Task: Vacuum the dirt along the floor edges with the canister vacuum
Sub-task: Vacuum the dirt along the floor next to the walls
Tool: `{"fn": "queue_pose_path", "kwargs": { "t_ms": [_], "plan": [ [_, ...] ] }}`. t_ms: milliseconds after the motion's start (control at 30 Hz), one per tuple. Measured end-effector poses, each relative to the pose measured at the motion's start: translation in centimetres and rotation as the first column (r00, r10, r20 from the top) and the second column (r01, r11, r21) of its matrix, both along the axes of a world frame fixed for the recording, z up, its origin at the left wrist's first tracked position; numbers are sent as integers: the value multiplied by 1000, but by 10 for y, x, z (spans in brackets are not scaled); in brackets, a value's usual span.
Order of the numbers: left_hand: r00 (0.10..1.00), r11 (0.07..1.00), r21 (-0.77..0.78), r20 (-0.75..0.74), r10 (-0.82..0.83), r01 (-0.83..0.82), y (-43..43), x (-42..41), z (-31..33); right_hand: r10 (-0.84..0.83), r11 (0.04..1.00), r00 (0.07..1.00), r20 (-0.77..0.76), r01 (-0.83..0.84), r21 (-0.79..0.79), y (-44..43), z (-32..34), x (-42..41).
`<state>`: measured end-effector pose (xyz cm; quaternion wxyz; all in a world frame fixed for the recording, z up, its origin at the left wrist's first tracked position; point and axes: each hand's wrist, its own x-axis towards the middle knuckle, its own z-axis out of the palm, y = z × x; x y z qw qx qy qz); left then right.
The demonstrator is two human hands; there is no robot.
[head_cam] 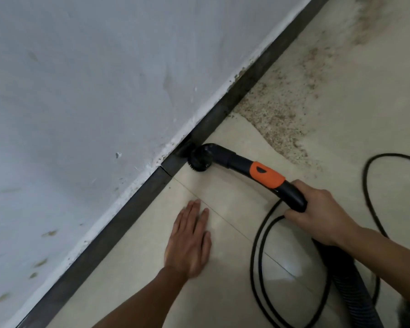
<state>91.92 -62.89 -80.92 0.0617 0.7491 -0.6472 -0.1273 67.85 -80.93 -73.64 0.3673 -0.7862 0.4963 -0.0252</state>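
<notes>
Holds the vacuum handle (268, 175) clamped in the right grip (322, 214), fingers curled round its black end, to steer. Presses the round brush nozzle (199, 159) on the floor (234, 204) tight against the dark baseboard (133, 204), where edge dirt collects. Lays the left grip (189, 242) flat on the tile, fingers straight, holding nothing, likely for balance while crouched low. Has the gritty dirt patch (277, 117) ahead along the baseboard, not yet reached. Trails hose (350, 280) and looped cord (253, 259) behind the right grip, clear of the nozzle
</notes>
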Motion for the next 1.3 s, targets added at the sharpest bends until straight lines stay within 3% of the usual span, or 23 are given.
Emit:
{"fn": "queue_pose_path", "kwargs": {
  "t_ms": [200, 367, 500, 700, 867, 1033, 1300],
  "plan": [
    [1000, 998, -48, 13, 28, -27, 8, -2, 6, 39, 998, 999, 0, -39, -48, 21, 10, 7],
    [961, 953, -118, -29, 276, -278, 26, -3, 3, 89, 994, 996, -29, -91, -53, 52, 15, 19],
    [960, 950, -139, -14, 281, -280, 53, 8, 1, 79, 996, 996, -33, -80, -40, 82, 17, 21],
    [974, 958, -174, -50, 221, -226, 29, 6, -1, -141, 987, 986, -91, 132, -91, 72, 22, -27],
    [981, 965, -189, -100, 165, -181, -39, -4, -2, -384, 921, 910, -155, 366, -131, 78, 36, -121],
    [984, 969, -174, -41, 171, -176, -73, -8, -8, -455, 890, 857, -242, 428, -157, 83, 44, -181],
    [983, 974, -138, 8, 184, -181, -73, -9, -11, -644, 764, 753, -140, 622, -172, 80, 29, -192]
  ]
}}
